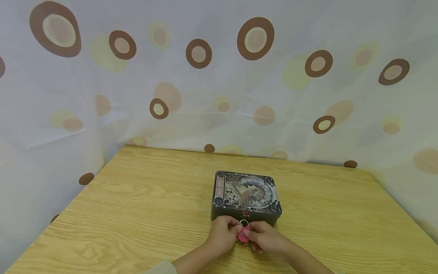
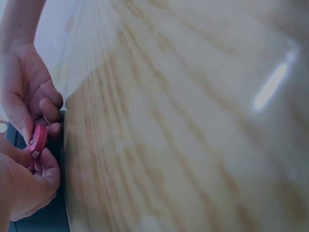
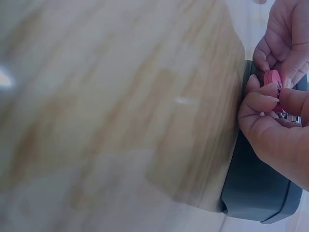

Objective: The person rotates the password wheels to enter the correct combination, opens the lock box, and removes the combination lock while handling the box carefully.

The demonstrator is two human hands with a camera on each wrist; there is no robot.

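A pink padlock (image 1: pixel 243 234) with a metal shackle (image 1: pixel 244 222) is at the front of a dark box (image 1: pixel 247 193) with a decorated lid. Its shackle stands right below the small red clasp (image 1: pixel 246 214) on the box's front. From the left, my left hand (image 1: pixel 221 233) pinches the padlock between thumb and fingers. My right hand (image 1: pixel 268 238) pinches it from the right, thumb over its face. In the left wrist view the pink padlock (image 2: pixel 36 140) shows edge-on between both hands. The right wrist view has the padlock (image 3: pixel 273 79) partly covered by fingers.
The box stands on a wood-grain table (image 1: pixel 147 198). Behind and at the left of the table hangs a pale curtain (image 1: pixel 219 87) with brown and yellow circles. Light glares off the tabletop in both wrist views.
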